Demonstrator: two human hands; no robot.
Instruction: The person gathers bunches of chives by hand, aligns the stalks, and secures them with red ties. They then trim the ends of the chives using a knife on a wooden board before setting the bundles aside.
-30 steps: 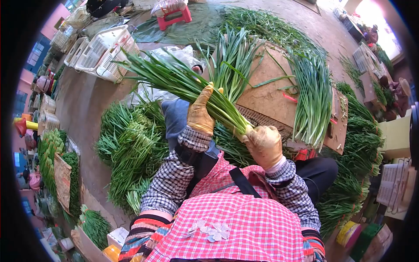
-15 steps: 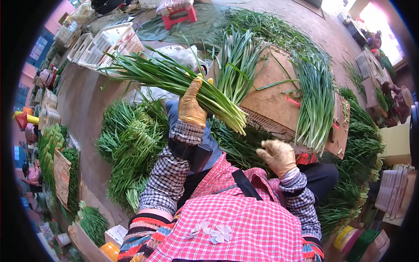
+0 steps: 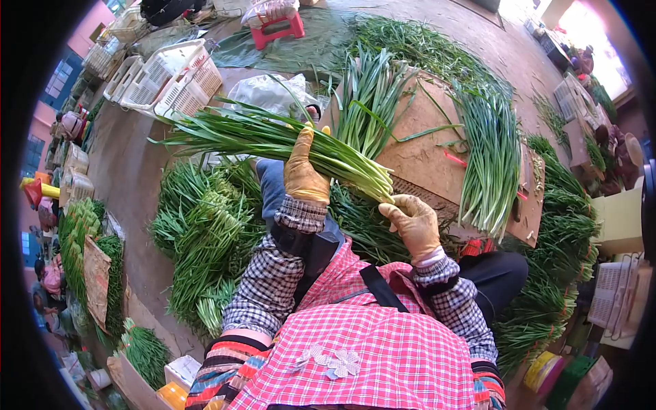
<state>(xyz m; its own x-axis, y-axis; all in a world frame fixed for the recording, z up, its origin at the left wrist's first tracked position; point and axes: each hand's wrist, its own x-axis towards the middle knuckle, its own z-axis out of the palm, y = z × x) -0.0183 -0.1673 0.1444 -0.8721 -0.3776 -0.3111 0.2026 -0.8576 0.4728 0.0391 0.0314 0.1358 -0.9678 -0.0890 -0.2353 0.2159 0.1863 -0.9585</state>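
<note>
My left hand [image 3: 305, 171], in a yellowed glove, is closed around a bunch of Chinese chives [image 3: 249, 139]. The bunch lies across it, green leaves to the left and pale stem ends to the right. Thumb and fingers of my gloved right hand [image 3: 414, 224] pinch together at those stem ends; exactly how many stalks they grip is hidden. On the brown board [image 3: 432, 147] before me rest two more lots of chives, a loose pile [image 3: 372, 109] on the left and a neat bundle [image 3: 488, 160] on the right.
Heaped chives lie on the floor to the left [image 3: 212, 239] and right [image 3: 547, 273]. White plastic baskets [image 3: 174, 78] stand at upper left, near a red stool [image 3: 277, 29]. A clear plastic bag [image 3: 270, 92] lies beyond my left hand. People sit farther off at both sides.
My right hand has moved left and up to the stem ends, and its fingers have closed there. The bunch in my left hand has turned slightly flatter.
</note>
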